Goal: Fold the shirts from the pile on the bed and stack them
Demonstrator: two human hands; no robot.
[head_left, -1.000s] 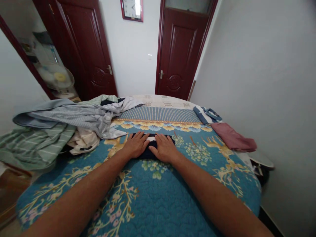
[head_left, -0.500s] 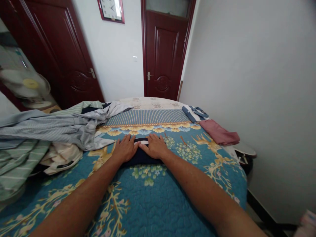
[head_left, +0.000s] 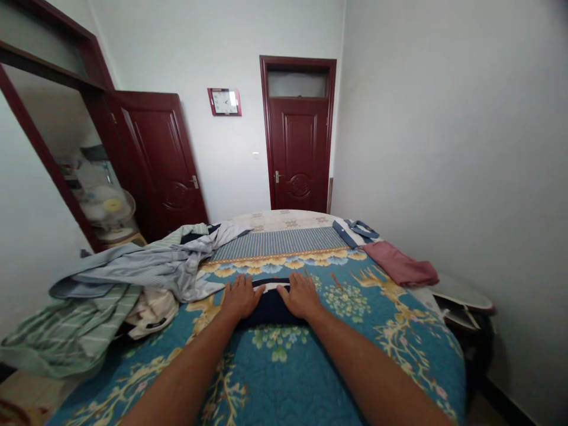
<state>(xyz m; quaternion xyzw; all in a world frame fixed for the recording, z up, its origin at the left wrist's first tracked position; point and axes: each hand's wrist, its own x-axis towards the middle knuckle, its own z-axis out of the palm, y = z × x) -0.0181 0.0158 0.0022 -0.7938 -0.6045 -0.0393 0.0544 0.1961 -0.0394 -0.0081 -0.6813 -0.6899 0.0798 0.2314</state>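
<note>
Now left fingers [head_left: 242, 282] farther from right fingers [head_left: 300, 282] atop navy cloth [head_left: 272, 309].

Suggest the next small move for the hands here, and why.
I'd probably ease the left hand and right hand under opposite ends of the dark folded cloth: both hands rest on top of those ends with no visible grip underneath, and the cloth lies flat on the quilt.
</note>
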